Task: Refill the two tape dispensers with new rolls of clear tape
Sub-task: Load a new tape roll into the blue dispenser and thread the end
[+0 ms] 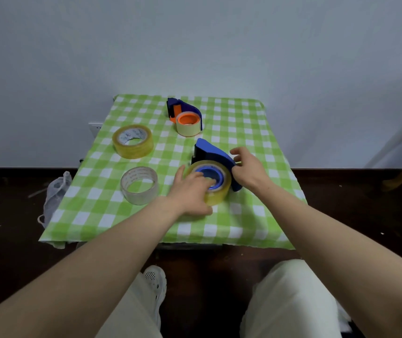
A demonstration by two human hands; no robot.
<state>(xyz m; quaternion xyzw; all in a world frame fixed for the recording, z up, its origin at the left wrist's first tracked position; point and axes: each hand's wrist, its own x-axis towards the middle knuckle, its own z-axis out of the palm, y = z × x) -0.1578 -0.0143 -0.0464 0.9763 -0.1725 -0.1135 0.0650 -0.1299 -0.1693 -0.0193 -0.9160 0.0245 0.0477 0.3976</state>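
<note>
As the yellowish clear-tape roll was apparently being seated on the blue plastic hand dispenser, near the green-checked table's right edge, the roll was grasped by the left hand while the dispenser was clamped by the right hand, seemingly for steadiness.

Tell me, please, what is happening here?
A person is working on the near blue dispenser. The left hand grips the yellowish tape roll on its hub; the right hand holds its body. The far dispenser carries a thin roll on an orange hub. A yellow roll and a clear roll lie loose on the checked cloth.
</note>
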